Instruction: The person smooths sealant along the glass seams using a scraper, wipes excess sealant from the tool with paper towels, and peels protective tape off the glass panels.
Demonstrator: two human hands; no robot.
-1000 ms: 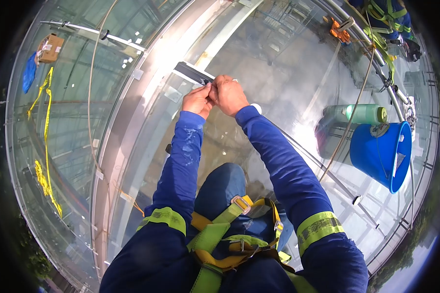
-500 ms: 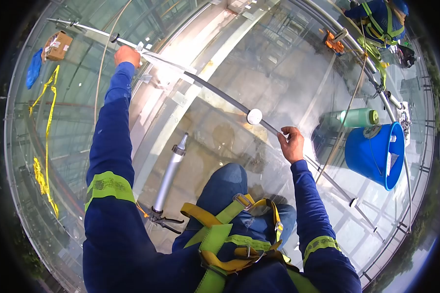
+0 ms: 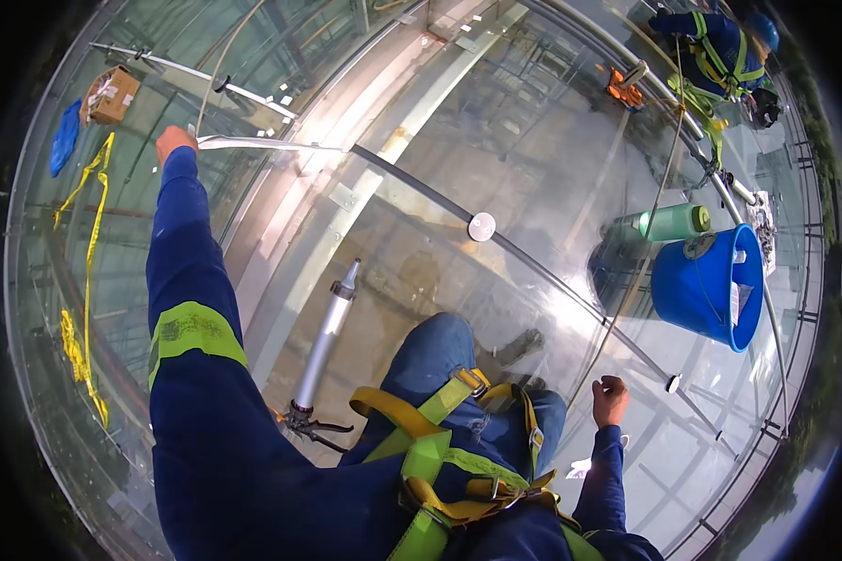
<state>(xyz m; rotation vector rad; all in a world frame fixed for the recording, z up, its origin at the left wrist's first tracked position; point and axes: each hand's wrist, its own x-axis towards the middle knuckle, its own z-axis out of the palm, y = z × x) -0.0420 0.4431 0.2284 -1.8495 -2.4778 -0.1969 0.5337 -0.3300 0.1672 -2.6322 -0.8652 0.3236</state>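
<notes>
My left hand (image 3: pixel 175 143) is closed at the upper left, gripping the end of a white strip (image 3: pixel 262 144). That strip stretches right to the dark joint line (image 3: pixel 421 190) between glass panels. A round white disc (image 3: pixel 482 226) sits on the joint. At the lower right my right hand (image 3: pixel 611 400) hovers over the glass with its fingers curled; whether anything is in them is too small to tell. A silver caulking gun (image 3: pixel 325 341) lies on the glass left of my knees.
A blue bucket (image 3: pixel 702 288) and a green bottle (image 3: pixel 669 222) stand at the right. Ropes cross the glass. A co-worker in a harness (image 3: pixel 720 56) is at the upper right, near an orange tool (image 3: pixel 624 89). At the left are a cardboard box (image 3: pixel 110 95) and yellow tape (image 3: pixel 92 271).
My left hand has moved left and down, pulling the white strip away from the joint line. My right hand has left the joint and moved down and right.
</notes>
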